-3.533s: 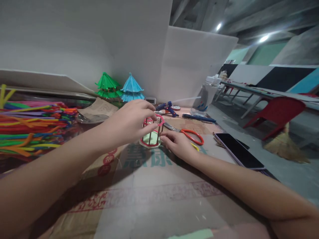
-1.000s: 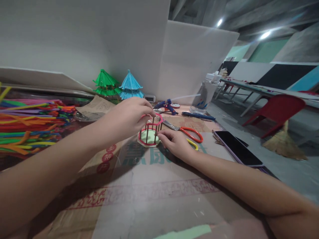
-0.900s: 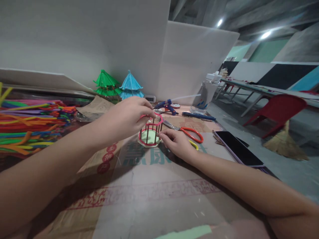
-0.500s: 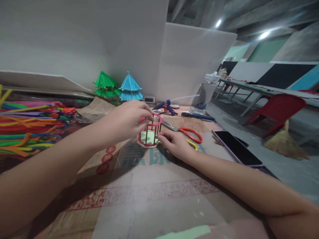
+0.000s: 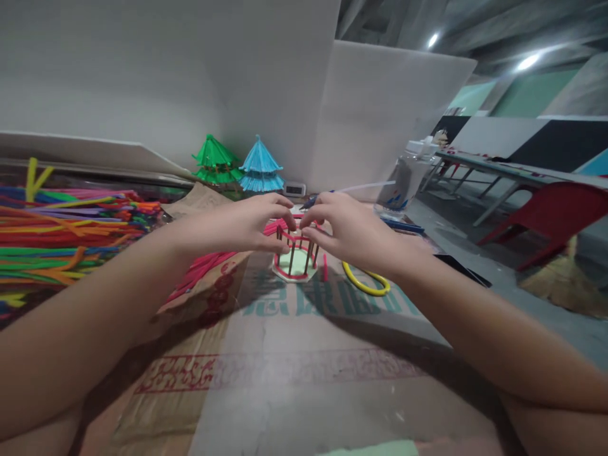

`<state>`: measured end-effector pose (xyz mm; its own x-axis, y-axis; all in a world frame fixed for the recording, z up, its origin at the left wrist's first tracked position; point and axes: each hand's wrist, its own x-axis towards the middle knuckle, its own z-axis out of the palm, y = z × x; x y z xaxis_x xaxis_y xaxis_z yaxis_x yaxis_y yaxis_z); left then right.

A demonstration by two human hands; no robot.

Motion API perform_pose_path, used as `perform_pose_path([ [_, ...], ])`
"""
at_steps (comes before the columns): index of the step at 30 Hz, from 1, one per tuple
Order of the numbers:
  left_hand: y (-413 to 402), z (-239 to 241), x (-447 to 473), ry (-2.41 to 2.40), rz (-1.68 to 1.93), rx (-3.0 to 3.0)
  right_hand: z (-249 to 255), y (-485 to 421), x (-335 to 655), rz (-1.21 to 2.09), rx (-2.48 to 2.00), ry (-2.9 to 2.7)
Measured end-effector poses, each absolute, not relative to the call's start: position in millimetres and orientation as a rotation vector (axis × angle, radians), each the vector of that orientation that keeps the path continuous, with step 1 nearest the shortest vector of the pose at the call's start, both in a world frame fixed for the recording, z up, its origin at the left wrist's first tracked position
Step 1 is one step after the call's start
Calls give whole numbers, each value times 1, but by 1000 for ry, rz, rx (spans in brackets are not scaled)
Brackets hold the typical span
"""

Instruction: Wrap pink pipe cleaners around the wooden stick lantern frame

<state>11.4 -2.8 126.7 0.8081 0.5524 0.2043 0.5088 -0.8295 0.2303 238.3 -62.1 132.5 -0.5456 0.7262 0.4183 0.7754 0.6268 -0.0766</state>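
A small octagonal model frame (image 5: 291, 259) stands upright on the table, with a pale green floor, thin dark posts and a pink ring around the top. From the left, my left hand (image 5: 254, 223) curls its thumb and fingers at the top ring and a post. Opposite it, my right hand (image 5: 349, 231) has thumb and fingers closed at the ring's right side; the exact contact is partly hidden. A short pink stick (image 5: 325, 267) is just right of the base. Pink pipe cleaners (image 5: 202, 272) lie beneath my left forearm.
Colourful pipe cleaners (image 5: 71, 234) are heaped at left. Green (image 5: 213, 161) and blue (image 5: 261, 166) pointed-roof models stand behind, near a small digital display (image 5: 294, 189). A yellow loop handle (image 5: 365, 280) lies at right, with a clear plastic container (image 5: 403, 177) farther back.
My right hand has risen from beside the frame's lower posts to the top ring. My left hand stays near the top. The red-handled scissors and phone are now out of sight; the view has shifted slightly.
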Motion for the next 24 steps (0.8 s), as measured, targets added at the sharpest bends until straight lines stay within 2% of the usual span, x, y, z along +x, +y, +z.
perform_pose_path([
  [24,-1,118,22,814,342,2842,126,-61,232,-19,-1282,-2454],
])
